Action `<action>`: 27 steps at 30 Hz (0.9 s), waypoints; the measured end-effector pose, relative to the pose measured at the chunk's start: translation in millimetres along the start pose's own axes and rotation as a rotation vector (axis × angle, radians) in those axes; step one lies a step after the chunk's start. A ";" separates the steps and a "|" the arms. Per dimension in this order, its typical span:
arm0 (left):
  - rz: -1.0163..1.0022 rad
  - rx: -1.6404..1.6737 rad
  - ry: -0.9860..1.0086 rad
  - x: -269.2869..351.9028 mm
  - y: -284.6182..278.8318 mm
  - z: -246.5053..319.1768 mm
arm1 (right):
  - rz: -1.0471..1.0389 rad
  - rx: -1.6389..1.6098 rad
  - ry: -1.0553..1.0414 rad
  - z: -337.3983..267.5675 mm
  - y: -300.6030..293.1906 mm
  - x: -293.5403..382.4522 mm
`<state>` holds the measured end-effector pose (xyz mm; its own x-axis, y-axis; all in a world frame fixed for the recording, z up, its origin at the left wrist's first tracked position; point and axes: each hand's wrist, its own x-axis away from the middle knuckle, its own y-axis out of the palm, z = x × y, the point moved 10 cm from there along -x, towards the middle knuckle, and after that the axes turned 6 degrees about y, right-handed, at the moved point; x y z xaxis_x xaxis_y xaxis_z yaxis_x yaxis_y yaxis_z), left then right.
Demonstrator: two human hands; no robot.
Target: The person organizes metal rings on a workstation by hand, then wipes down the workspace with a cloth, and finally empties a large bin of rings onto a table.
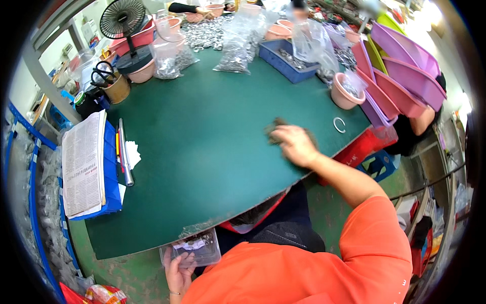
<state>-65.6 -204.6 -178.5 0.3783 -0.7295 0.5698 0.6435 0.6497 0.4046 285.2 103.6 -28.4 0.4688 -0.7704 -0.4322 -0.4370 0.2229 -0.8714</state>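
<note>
My right hand (296,144) presses a brown-grey cloth (274,131) onto the green tabletop (197,152), near the table's front right edge; both look blurred. Below the front edge, my left hand (180,268) holds a clear plastic container (209,250) from beneath and the side. White scraps and small dark bits lie in the container, whose far side sits at the table's edge. To the right of my right hand, a white open ring (339,125) lies on the tabletop.
At left are a blue tray (110,167) topped with newspapers (83,163), and a metal tube (125,152). A fan (122,19), a blue bin (284,60), bags of metal parts (233,57) and a pink bucket (345,93) line the back. Stacked basins (410,79) lean right; a co-worker's hand (205,12) is behind.
</note>
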 end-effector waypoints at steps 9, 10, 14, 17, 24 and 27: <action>-0.071 0.032 0.080 28.8 23.3 11.4 | -0.415 -0.981 -0.695 -339.3 70.2 54.0; -0.056 0.020 0.081 32.1 16.5 10.9 | -0.445 -1.017 -0.754 -358.6 72.3 63.0; 0.034 0.110 0.188 69.7 -58.2 18.5 | -0.697 -1.081 -0.828 -439.1 77.6 82.8; 0.300 0.038 0.372 109.3 -64.0 52.9 | -0.638 -0.795 -1.034 -459.9 90.4 105.9; 0.155 0.185 0.553 62.9 -100.9 129.6 | -0.172 -1.123 -0.570 -346.9 16.0 -7.2; 0.258 0.137 0.590 28.5 -139.6 185.5 | -0.113 -1.095 -0.236 -257.3 25.9 -9.7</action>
<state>-268.1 -276.5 -86.0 0.8355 -0.5159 0.1890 0.4073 0.8125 0.4171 71.8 -36.9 12.9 0.6311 -0.5950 -0.4976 -0.7668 -0.5752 -0.2848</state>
